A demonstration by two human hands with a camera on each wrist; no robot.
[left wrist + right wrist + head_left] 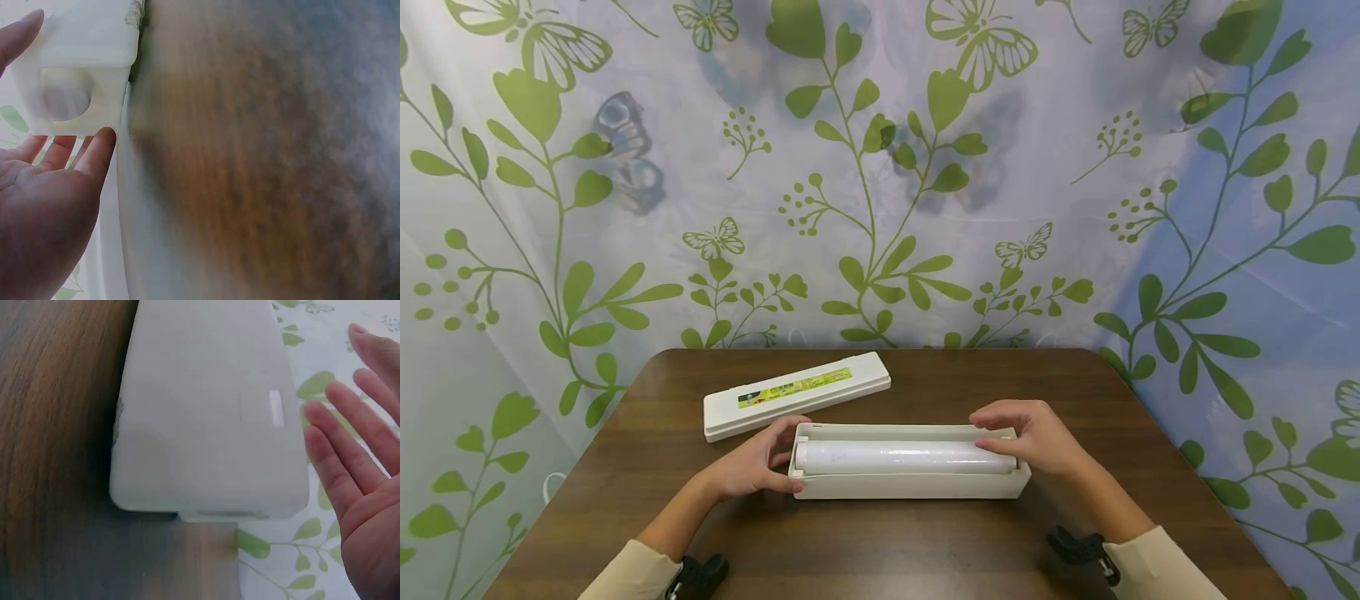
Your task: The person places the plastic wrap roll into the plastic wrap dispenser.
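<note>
A long white plastic-wrap dispenser box [910,487] lies uncovered on the table, with a shiny white roll of plastic wrap [906,457] inside it. My left hand [752,461] grips the box's left end, thumb at the front corner and fingers at the back. The left wrist view shows that hand [53,206] at the box's end wall [106,115], where a round shape shows through. Over the box's right end hovers my right hand [1028,432], its thumb and fingers apart. In the right wrist view the fingers [350,440] are spread and stand off the box.
Behind the box, a white lid [805,395] with a yellow-green label lies at a slant on the brown wooden table [887,550]. A curtain [880,208] with green leaves and butterflies hangs behind the table. Black straps [1078,550] sit at both wrists.
</note>
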